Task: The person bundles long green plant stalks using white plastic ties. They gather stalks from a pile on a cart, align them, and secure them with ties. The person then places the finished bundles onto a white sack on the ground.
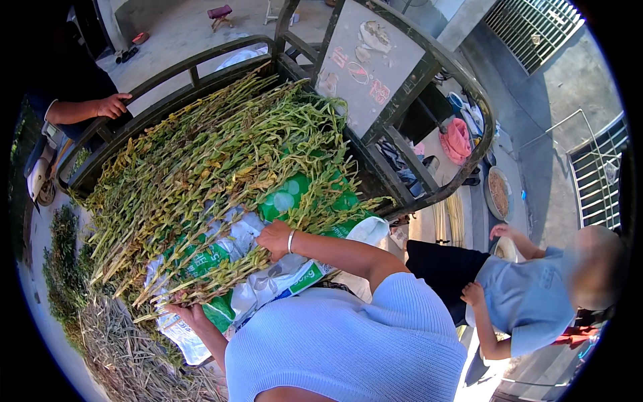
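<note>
A thick layer of long green and yellowing plant stalks with pods (207, 154) lies across the bed of a cargo cart. My right hand (274, 240), with a silver bangle at the wrist, is closed round a few stalks along the near side of the layer. Farther left, my left hand (189, 315) grips the cut ends of the same bunch; part of its fingers is hidden behind the stalks. Beneath the bunch, a white and green woven sack (244, 295) is spread over the cart's near edge, and more of it shows between the stalks.
Metal rails (194, 74) edge the cart, with a panelled frame (368, 67) at its right end. Another person's hand (114, 105) rests on the far-left rail. A person in a light blue shirt (526, 295) is at right. Dry stalks (134, 342) lie on the ground, lower left.
</note>
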A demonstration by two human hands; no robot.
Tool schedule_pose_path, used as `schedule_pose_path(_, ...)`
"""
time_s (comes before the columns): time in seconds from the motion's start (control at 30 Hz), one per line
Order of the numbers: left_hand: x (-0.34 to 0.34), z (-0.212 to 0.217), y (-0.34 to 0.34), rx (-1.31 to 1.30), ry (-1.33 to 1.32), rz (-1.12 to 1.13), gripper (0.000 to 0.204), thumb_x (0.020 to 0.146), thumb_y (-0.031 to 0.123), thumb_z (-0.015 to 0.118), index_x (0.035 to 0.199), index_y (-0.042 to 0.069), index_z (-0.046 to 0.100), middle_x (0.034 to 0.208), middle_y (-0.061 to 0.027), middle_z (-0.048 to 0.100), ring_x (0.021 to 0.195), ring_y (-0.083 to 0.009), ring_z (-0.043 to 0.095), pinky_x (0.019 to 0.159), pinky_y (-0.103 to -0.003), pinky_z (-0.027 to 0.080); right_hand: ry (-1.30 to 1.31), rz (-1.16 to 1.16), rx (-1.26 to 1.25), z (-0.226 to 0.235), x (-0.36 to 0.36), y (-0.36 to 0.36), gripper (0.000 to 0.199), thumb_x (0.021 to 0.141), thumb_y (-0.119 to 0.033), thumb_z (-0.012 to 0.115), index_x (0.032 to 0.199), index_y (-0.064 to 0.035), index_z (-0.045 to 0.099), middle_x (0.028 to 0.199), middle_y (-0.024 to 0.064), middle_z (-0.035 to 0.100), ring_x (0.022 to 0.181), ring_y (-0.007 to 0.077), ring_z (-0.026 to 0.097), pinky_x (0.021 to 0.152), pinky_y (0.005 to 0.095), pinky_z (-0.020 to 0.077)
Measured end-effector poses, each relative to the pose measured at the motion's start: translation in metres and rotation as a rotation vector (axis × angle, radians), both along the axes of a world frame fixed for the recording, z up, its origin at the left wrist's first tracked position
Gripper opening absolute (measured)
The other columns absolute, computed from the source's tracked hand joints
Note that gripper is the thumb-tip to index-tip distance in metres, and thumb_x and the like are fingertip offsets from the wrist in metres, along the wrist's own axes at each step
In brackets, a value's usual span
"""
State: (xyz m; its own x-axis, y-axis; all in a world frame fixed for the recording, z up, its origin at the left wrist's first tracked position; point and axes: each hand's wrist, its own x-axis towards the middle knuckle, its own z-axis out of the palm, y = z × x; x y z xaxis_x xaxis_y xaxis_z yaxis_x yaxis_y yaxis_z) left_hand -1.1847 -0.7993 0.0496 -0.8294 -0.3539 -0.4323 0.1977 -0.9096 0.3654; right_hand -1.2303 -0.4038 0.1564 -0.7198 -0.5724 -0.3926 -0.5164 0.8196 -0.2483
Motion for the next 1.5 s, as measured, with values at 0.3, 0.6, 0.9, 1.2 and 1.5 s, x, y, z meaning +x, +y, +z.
schedule_pose_path(0.3,-0.004,0.015,-0.003,-0.089,-0.17,0.067,0.054,0.081,0.06,0.052,0.073,0.008,0.048,0.069,-0.0038,0.052,0.076,-0.0243,0.054,0.08,-0.042,0.05,0.045,-0.1,0.036,-0.001,-0.023,0.042,0.056,0.051,-0.053,0.08,0.086,-0.0117,0.064,0.072,0.0073,0.064,0.076,0.0282,0.064,0.07,0.0425,0.0408)
schedule_pose_path(0.6,0.016,-0.035,-0.04,-0.094,-0.143,0.024,0.059,0.077,0.067,0.053,0.083,0.008,0.056,0.091,-0.0101,0.062,0.093,-0.0307,0.057,0.094,-0.059,0.042,0.082,-0.225,-0.067,0.01,-0.004,0.028,0.051,0.051,-0.051,0.082,0.074,-0.0068,0.069,0.072,0.0091,0.066,0.07,0.03,0.066,0.064,0.0419,0.0526)
schedule_pose_path(0.9,0.012,0.002,0.005,0.007,-0.336,-0.118,0.055,0.089,0.055,0.049,0.104,0.003,0.052,0.111,-0.0149,0.056,0.114,-0.0346,0.049,0.1,-0.058,0.036,-0.014,-0.303,-0.099,-0.06,-0.008,0.044,0.058,0.051,-0.055,0.081,0.081,-0.0071,0.068,0.083,0.0112,0.066,0.08,0.0302,0.064,0.065,0.0423,0.0529)
schedule_pose_path(1.2,0.037,-0.057,-0.047,-0.64,-0.237,-0.276,0.049,0.093,0.026,0.056,0.133,0.004,0.041,0.11,-0.0139,0.055,0.099,-0.0252,0.056,0.082,-0.035,0.049,0.068,-0.27,-0.159,-0.068,-0.007,0.044,0.054,0.057,-0.053,0.079,0.08,-0.0064,0.066,0.082,0.0123,0.065,0.079,0.0317,0.064,0.064,0.0432,0.0524)
schedule_pose_path(1.5,0.058,0.064,0.108,-2.059,-0.393,-0.271,0.084,0.063,0.019,0.082,0.134,0.004,0.039,0.139,-0.0277,0.03,0.127,-0.0456,0.031,0.105,-0.046,0.031,0.075,-0.275,-0.186,-0.064,0.002,0.044,0.053,0.061,-0.049,0.077,0.088,-0.0058,0.065,0.086,0.0146,0.06,0.082,0.0342,0.059,0.069,0.0446,0.0485)
